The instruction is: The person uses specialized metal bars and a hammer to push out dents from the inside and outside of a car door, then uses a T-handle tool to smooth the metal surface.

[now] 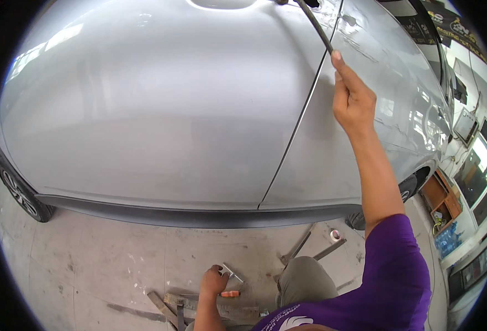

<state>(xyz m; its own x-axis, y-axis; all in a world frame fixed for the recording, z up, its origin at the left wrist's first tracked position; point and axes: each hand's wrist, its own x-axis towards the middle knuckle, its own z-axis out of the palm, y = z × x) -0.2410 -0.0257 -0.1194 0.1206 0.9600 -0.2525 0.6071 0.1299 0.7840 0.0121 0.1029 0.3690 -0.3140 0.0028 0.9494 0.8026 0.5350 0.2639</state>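
My raised right hand is wrapped round the lower end of a hammer with a long dark handle. The hammer's head is mostly cut off by the upper edge of the view, in front of the silver car door. Low down, between the car and my body, my left hand grips a small silver T-shaped metal tool. An orange-handled tool lies just beside my left wrist; its other end is hidden.
Scratches and dents mark the rear side panel, right of the door seam. A tape roll and dark bars lie on the floor by my knee. Wooden pieces are near my left forearm. A wooden cabinet stands at far right.
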